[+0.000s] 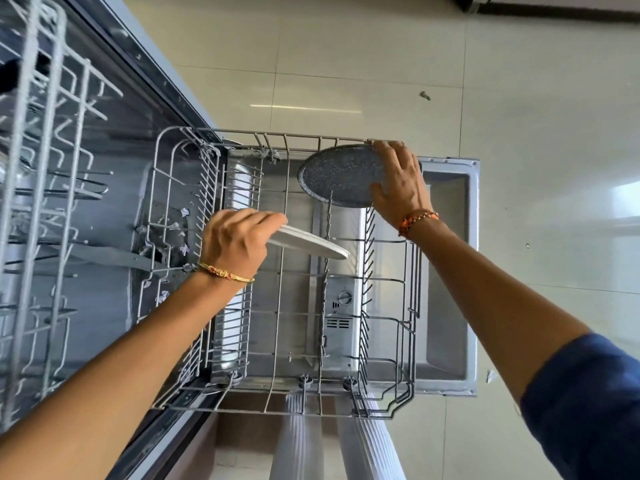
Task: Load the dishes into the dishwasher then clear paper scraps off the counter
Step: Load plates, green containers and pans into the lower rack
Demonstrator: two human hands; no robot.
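Speckled grey plate, gripped at its rim by the right hand, stands tilted at the rack's far end, while the left hand pinches a white plate edge-on, just nearer, over empty tines.

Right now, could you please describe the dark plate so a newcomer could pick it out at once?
Start at the pulled-out lower rack of the open dishwasher. At its far corner, the right hand holds a round plate. It is dark speckled grey, unlike the plain white plate in the left hand.
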